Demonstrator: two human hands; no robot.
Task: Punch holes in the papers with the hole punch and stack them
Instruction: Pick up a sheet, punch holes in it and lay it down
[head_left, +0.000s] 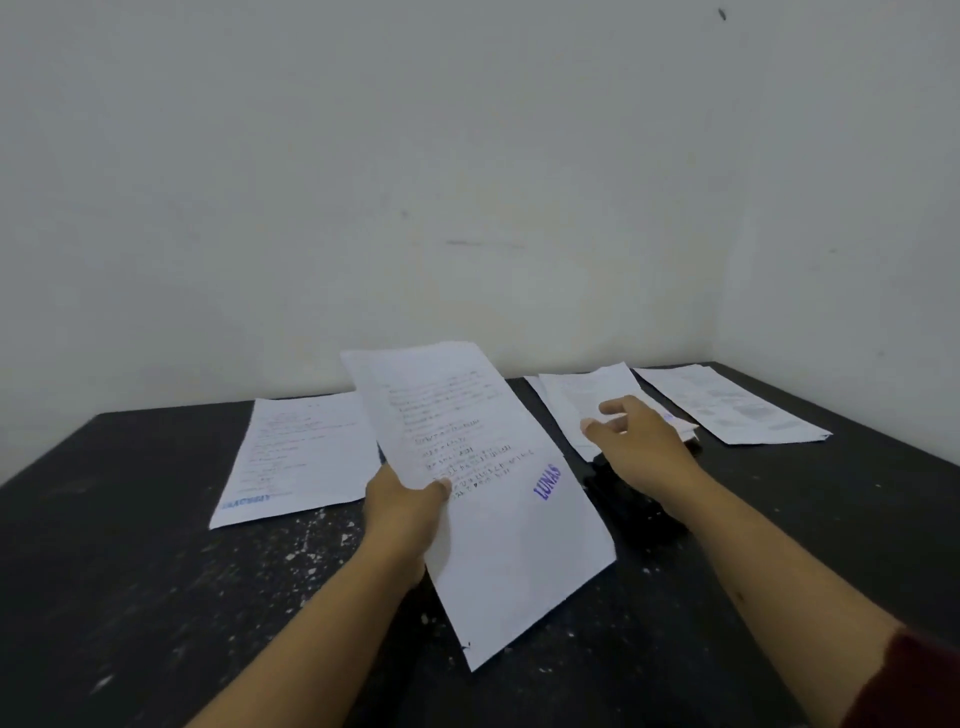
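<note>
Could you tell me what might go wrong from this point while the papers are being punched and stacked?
1. The left hand pinches the raised sheet at one edge only, so it may sag, crease or slip.
2. The black hole punch lies mostly hidden under the right hand's forearm and blends into the dark table; it could get knocked.
3. The right hand could scatter the loose pile beneath it.
</note>
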